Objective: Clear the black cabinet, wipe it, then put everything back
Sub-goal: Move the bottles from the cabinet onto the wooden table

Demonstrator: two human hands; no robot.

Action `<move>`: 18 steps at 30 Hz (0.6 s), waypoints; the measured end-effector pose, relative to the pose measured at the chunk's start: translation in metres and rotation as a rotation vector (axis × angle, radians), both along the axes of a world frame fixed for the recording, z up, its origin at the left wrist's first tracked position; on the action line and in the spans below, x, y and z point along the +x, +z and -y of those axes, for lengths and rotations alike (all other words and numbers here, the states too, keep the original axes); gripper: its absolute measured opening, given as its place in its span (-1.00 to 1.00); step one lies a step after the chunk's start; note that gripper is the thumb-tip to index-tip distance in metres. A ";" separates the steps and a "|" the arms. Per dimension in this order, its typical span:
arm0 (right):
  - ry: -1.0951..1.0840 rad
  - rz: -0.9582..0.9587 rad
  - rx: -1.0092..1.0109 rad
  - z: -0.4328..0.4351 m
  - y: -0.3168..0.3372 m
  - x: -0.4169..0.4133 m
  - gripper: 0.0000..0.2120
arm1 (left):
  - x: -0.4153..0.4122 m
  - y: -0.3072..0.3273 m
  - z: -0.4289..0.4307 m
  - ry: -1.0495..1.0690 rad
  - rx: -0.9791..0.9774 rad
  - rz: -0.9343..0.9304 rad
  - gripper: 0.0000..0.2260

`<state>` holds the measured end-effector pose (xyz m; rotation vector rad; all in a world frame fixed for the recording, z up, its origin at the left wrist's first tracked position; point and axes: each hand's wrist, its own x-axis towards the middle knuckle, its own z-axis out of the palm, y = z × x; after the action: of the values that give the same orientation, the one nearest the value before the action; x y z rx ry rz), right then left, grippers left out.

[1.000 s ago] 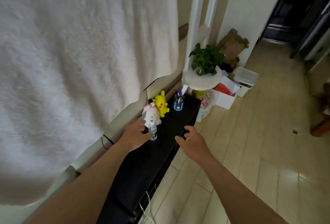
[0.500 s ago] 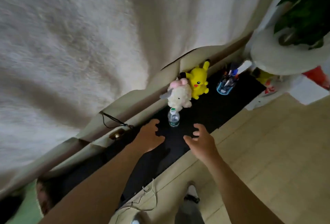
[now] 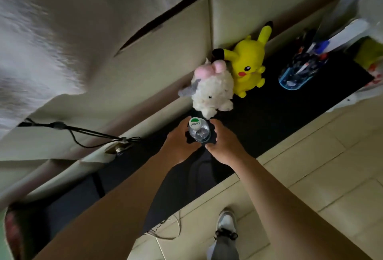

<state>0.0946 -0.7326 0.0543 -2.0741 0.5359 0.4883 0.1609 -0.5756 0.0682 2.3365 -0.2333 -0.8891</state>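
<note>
A long black cabinet runs along the wall. On it stands a small clear water bottle with a white and green cap. My left hand curls round its left side and my right hand round its right side, fingertips against the bottle. Just behind it sits a white plush with a pink bow. A yellow plush leans beside that one. Further right a blue cup of pens stands on the cabinet top.
A fluffy white blanket hangs over the upper left. A black cord lies on the ledge behind the cabinet. White cables dangle at the cabinet's front edge. My shoe stands on the pale tiled floor.
The view has dropped closer to the cabinet. Both hands have moved forward from in front of the bottle and closed in round its two sides.
</note>
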 end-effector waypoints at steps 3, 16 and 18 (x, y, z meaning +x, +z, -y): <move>0.030 0.028 -0.004 -0.003 -0.017 0.010 -0.30 | 0.001 -0.016 0.004 0.040 -0.046 0.031 -0.32; 0.075 0.155 0.009 0.003 -0.029 0.024 -0.45 | 0.009 -0.021 0.007 0.086 -0.095 0.036 -0.42; 0.077 0.171 0.017 0.002 -0.019 0.019 -0.43 | 0.004 -0.008 0.004 0.080 -0.100 0.034 -0.43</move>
<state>0.1132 -0.7344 0.0351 -2.1029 0.3510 0.3538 0.1648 -0.5795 0.0602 2.2535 -0.1918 -0.7821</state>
